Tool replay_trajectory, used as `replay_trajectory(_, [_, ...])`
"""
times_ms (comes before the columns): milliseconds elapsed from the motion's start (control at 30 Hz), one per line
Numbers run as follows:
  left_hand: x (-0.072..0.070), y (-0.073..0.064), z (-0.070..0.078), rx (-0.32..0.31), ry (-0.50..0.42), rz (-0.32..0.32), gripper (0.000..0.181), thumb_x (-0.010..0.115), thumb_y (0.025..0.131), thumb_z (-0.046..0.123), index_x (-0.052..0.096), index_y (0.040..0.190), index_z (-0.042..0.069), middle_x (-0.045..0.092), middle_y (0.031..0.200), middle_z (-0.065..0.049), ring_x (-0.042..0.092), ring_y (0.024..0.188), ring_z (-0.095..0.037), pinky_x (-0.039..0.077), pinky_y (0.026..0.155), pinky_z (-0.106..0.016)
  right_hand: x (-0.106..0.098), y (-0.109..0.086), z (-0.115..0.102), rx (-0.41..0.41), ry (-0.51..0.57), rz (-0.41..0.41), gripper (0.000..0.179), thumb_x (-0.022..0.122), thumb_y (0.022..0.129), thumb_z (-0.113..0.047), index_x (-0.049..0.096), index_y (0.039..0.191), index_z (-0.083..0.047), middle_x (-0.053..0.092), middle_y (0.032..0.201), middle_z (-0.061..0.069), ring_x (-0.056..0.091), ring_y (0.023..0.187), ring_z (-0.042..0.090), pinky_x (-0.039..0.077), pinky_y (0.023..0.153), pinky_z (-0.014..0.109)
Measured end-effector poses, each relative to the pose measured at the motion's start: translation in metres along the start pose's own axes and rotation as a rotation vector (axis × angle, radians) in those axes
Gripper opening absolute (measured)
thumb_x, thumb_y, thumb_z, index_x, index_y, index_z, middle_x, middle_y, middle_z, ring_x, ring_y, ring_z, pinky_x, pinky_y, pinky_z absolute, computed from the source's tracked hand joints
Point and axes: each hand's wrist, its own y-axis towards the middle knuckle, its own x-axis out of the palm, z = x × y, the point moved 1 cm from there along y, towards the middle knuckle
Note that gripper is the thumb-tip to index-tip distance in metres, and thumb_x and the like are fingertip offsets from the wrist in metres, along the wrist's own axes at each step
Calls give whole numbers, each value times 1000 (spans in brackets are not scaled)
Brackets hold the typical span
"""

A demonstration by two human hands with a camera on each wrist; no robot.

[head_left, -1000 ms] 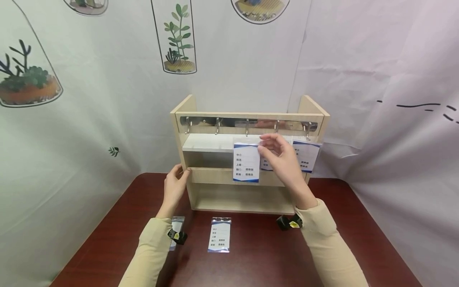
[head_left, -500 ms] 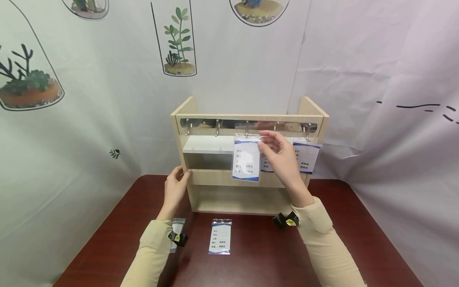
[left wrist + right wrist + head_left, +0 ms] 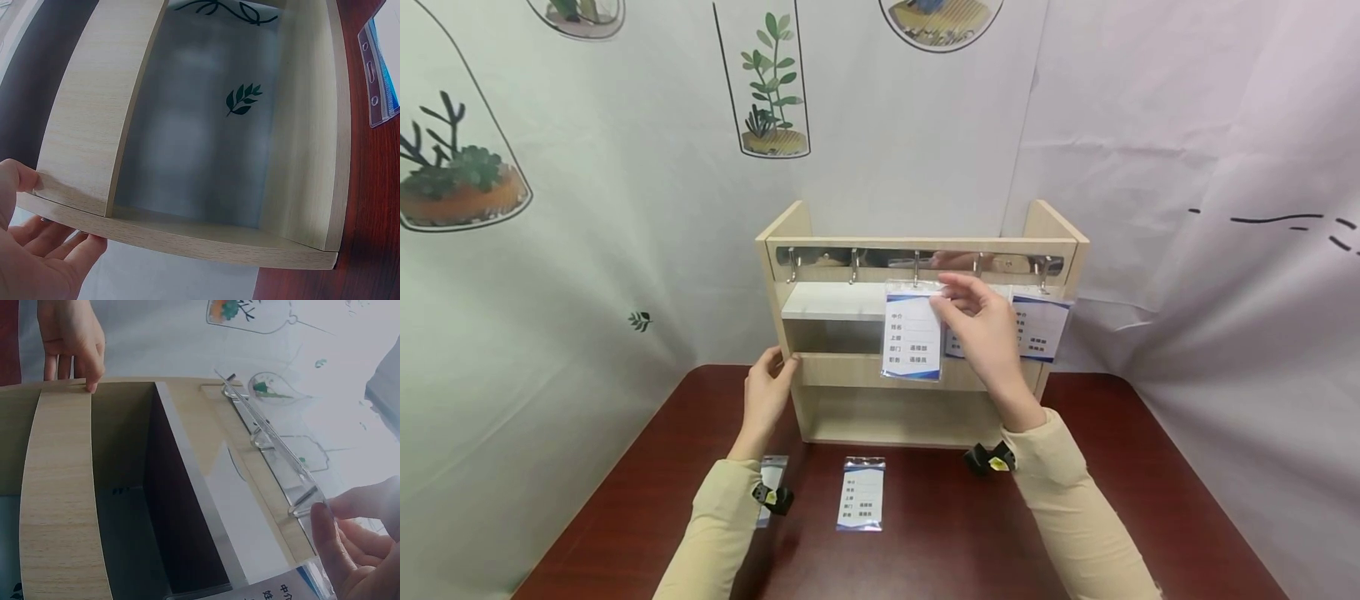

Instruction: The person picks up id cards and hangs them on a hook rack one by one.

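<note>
Left hand gripping the rack, right hand pinching a badge, we seem mid-hanging, probably needing careful alignment with the middle hook.

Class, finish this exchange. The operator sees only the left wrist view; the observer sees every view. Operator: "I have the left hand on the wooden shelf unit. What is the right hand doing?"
Observer: The right hand pinches a name card near its upper right corner.
Operator: Is any card hanging up?
Observer: Yes, another card hangs at the rightmost hook in the head view.
Operator: On the table I see part of one card. Are there more?
Observer: Two show there: a full one, and a second one partly behind the left arm.
</note>
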Motion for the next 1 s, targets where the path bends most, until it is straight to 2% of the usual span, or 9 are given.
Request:
replay_trajectory(600, [1,1,0,14,-27,1,37,64,99,22,63,130,2,63,132,-23,62,121,-35,50,101,-48,1,-3,0,-17,-56,28,31,76,90,-10,72,120,-7,74,104,7,70,87,16,55,77,21])
replay_trajectory(1000, [0,0,0,16,-35,-5,37,65,98,20,63,129,0,63,131,-24,63,120,-35,50,101,-47,2,-5,4,-36,-46,30,32,77,89,-10,72,121,-11,74,107,7,69,87,15,57,80,24])
